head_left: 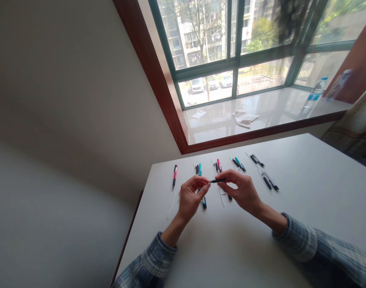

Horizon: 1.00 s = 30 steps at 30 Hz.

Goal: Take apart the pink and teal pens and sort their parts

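Observation:
Above the white table (pixel 303 188), my left hand (pixel 190 196) and my right hand (pixel 239 190) pinch a slim black pen part (pixel 217 180) between their fingertips. A row of disassembled pens lies beyond and beneath them. A pink-and-black pen (pixel 174 176) is at the far left, and teal pen pieces (pixel 199 170) stand just behind my left hand. Further right lie a pink pen piece (pixel 219 165), a teal-and-black pen (pixel 239 163), and black pens (pixel 267 183). Thin, pale plastic strips (pixel 220 196) lie among them.
The table's left edge runs down toward a pale wall. Behind the table is a glossy window sill (pixel 261 128) with a white cloth (pixel 245 118) and a plastic water bottle (pixel 315 93). A red-brown frame surrounds the window.

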Each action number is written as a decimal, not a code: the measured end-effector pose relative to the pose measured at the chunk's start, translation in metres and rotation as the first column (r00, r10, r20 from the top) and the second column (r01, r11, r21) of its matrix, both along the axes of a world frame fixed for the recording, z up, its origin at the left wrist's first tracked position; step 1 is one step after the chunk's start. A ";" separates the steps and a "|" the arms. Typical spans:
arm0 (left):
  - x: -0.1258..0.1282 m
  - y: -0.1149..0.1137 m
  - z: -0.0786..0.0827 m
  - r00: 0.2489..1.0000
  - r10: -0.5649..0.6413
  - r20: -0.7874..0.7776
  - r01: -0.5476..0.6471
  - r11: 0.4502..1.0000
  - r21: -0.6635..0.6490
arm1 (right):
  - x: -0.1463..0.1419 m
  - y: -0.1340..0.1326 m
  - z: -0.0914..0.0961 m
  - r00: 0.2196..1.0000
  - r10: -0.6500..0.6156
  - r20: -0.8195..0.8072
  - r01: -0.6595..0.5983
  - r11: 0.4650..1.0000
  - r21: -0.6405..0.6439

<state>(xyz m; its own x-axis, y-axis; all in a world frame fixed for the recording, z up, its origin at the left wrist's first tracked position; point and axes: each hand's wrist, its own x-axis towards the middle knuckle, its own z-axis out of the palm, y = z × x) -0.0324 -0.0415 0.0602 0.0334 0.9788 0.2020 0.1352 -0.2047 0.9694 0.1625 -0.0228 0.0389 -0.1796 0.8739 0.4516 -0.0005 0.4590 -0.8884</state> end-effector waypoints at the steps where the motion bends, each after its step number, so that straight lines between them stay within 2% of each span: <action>1: 0.000 0.000 0.000 1.000 -0.001 0.001 0.001 1.000 -0.002 | 0.000 0.000 0.000 1.000 -0.001 0.009 0.001 1.000 0.005; 16: 0.000 0.000 0.000 1.000 -0.020 -0.020 0.020 1.000 0.024 | 0.001 -0.001 0.005 0.993 -0.031 0.118 0.027 0.999 0.033; 22: 0.000 -0.001 0.002 0.999 -0.030 -0.030 0.031 0.999 0.031 | 0.001 -0.001 0.006 0.987 0.051 0.155 -0.051 0.999 -0.003; 27: 0.000 -0.001 0.001 0.999 -0.017 -0.031 0.017 0.999 0.031 | 0.000 -0.001 0.003 0.988 0.026 0.151 -0.030 0.999 0.025; 30: 0.000 -0.001 0.001 0.999 -0.008 -0.033 0.009 1.000 0.026 | 0.000 0.000 0.002 0.986 0.042 0.161 -0.041 0.999 -0.009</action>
